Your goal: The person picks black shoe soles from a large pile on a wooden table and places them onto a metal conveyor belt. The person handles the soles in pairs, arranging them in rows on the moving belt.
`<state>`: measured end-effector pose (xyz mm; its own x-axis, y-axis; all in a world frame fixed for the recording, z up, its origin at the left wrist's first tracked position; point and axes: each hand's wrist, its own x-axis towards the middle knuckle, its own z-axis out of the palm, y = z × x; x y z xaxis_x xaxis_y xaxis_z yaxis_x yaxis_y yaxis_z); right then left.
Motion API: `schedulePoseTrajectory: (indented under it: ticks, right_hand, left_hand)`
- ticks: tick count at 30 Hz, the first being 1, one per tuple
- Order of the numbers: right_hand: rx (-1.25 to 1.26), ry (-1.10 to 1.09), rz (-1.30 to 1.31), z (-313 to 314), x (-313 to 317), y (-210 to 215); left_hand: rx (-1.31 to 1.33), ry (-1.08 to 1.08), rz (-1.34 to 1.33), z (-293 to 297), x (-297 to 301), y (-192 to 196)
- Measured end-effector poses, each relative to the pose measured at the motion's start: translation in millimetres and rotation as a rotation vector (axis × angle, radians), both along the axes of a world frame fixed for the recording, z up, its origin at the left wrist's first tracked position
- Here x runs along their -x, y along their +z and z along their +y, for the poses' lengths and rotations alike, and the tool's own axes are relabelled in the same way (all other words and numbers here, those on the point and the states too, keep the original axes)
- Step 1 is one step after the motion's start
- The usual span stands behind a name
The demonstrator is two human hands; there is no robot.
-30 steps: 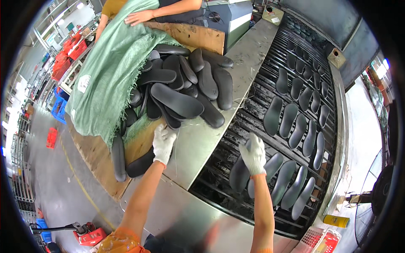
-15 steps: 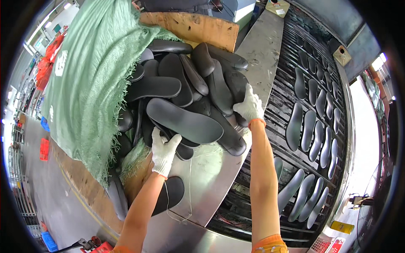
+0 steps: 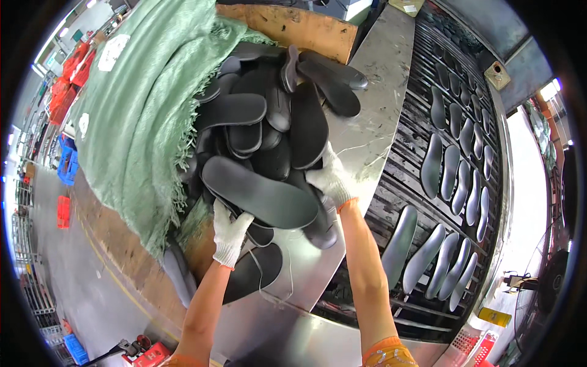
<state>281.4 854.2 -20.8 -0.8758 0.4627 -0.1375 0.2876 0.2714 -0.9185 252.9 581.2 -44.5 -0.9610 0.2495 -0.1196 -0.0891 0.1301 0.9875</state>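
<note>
A heap of black shoe insoles (image 3: 269,122) lies on a metal table (image 3: 373,128), spilling from a green woven sack (image 3: 147,110). My left hand (image 3: 230,233), in a white glove, grips the near edge of a large black insole (image 3: 260,192) at the front of the heap. My right hand (image 3: 331,180), also gloved, presses on the insoles at the heap's right side, fingers curled over a dark one. Another insole (image 3: 254,272) lies flat beneath my left wrist.
A slatted black conveyor (image 3: 428,110) on the right carries rows of grey insoles (image 3: 455,177). A wooden board (image 3: 293,27) stands behind the heap. Blue and red crates (image 3: 64,165) sit on the floor at the far left.
My head has moved closer over the heap. My right hand has dropped from the heap's upper right to its lower right edge. My left hand stays on the large front insole.
</note>
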Motion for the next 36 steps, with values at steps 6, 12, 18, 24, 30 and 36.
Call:
schedulePoseTrajectory:
  ticks: [6,12,18,24,30,36]
  right_hand:
    - [0.012,0.102,-0.004,-89.6,-75.9,5.3]
    - [-0.072,0.110,0.079,-155.6,-131.2,-0.6]
    - [-0.352,0.195,-0.108,-203.8,-175.0,25.6]
    - [-0.604,0.155,-0.291,-255.4,-216.1,79.3]
    - [-0.606,0.318,-0.292,-288.7,-215.3,74.5]
    - [-0.259,0.317,-0.196,-274.3,-204.7,43.5]
  left_hand:
    - [0.058,0.012,-0.014,-80.3,-43.2,-18.5]
    - [0.292,0.009,-0.035,-138.3,-85.0,10.1]
    - [0.174,0.025,-0.122,-197.9,-112.9,11.2]
    - [0.195,0.042,-0.233,-246.2,-137.3,25.9]
    - [0.130,0.040,-0.295,-262.3,-159.5,32.7]
    - [0.027,0.039,-0.330,-274.2,-176.0,17.4]
